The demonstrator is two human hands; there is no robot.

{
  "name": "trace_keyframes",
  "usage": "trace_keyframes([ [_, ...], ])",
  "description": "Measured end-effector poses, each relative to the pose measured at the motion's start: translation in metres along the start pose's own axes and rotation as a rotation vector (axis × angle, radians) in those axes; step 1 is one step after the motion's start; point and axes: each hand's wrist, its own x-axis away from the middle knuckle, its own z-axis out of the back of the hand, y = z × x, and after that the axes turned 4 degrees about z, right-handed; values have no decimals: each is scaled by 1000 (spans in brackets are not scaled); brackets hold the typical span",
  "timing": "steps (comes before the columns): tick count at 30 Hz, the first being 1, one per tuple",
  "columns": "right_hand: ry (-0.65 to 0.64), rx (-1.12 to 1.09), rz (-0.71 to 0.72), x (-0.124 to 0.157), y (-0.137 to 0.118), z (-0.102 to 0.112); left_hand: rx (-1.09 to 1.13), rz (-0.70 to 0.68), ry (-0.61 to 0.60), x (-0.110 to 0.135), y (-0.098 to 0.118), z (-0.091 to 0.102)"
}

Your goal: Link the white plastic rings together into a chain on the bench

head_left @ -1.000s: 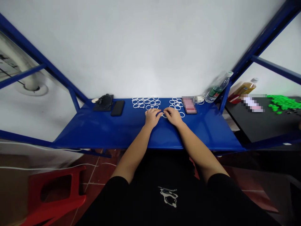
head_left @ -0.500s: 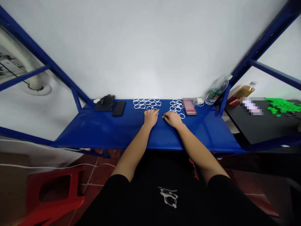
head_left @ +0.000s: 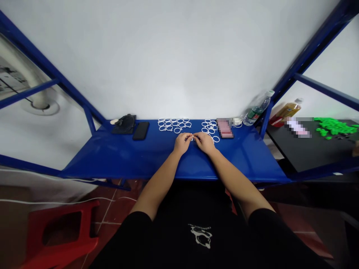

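Note:
My left hand [head_left: 182, 143] and my right hand [head_left: 205, 142] meet at the middle of the blue table [head_left: 126, 157], fingertips pinched together on a small white ring [head_left: 193, 138] held between them. Several white rings [head_left: 174, 124] lie in rows behind my left hand. A smaller bunch of white rings [head_left: 210, 127] lies behind my right hand. Both hands have curled fingers.
A black phone [head_left: 141, 130] and a dark pouch [head_left: 124, 123] lie at the back left. A pink box [head_left: 225, 128] and a plastic bottle [head_left: 257, 108] stand at the back right. A black table with green pieces [head_left: 333, 126] is to the right. A red stool [head_left: 60, 233] sits below left.
My hands lay apart on the table by the rings; now they have drawn together and pinch one white ring between their fingertips.

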Motion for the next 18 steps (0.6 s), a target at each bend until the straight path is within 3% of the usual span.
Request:
trace_keyframes([
  [18,34,102,-80,-1,-5,-2,-119,-79,87,-2,4,0],
])
